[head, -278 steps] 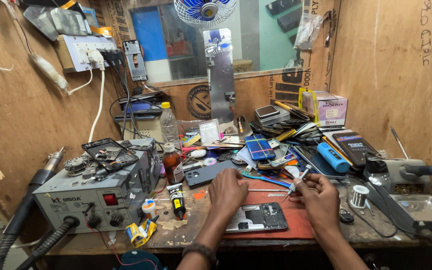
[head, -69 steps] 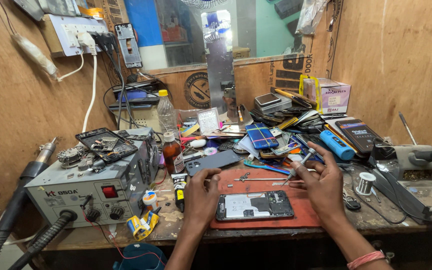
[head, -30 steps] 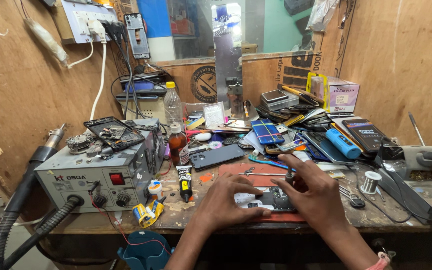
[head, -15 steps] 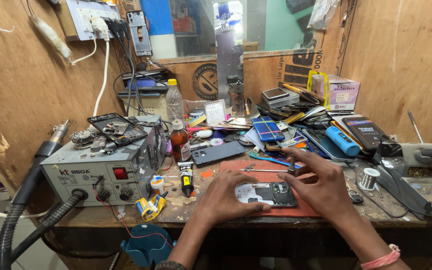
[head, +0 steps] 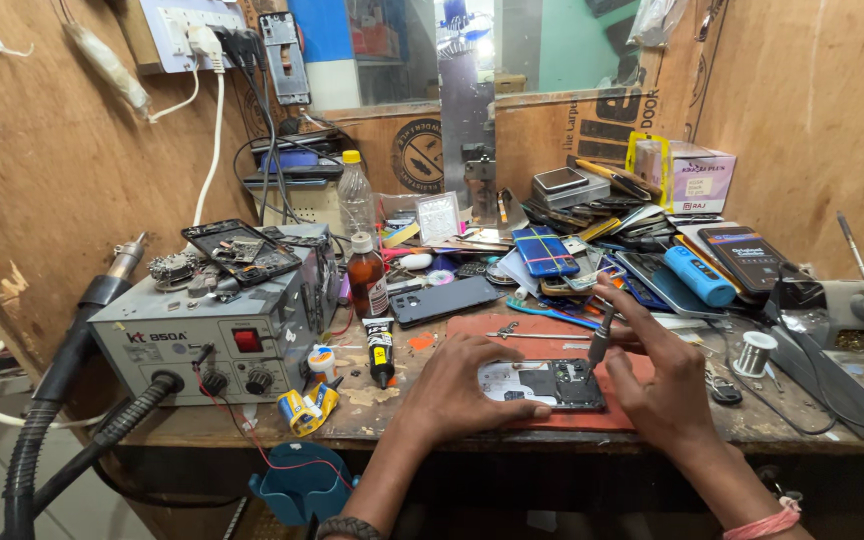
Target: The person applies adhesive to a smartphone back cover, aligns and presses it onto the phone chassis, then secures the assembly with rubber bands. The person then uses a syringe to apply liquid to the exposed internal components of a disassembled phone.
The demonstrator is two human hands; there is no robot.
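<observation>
An opened phone point(head: 542, 383) with its back off lies on a red mat point(head: 542, 330) near the bench's front edge. My left hand point(head: 462, 388) rests on the phone's left end and pins it down. My right hand point(head: 657, 375) grips a small screwdriver point(head: 600, 343) held nearly upright, its tip touching the phone's right end. Tweezers point(head: 522, 334) lie on the mat just behind the phone.
A grey hot-air rework station point(head: 217, 325) with hoses stands at left. A glue tube point(head: 379, 350), a brown bottle point(head: 366, 275), a dark phone case point(head: 444, 298), a solder spool point(head: 753, 352) and piles of phones and parts crowd the back and right.
My hands came down from mid-air onto the phone. The left hand now pins its left end, and the right hand has set the screwdriver tip on it. The view shifted slightly.
</observation>
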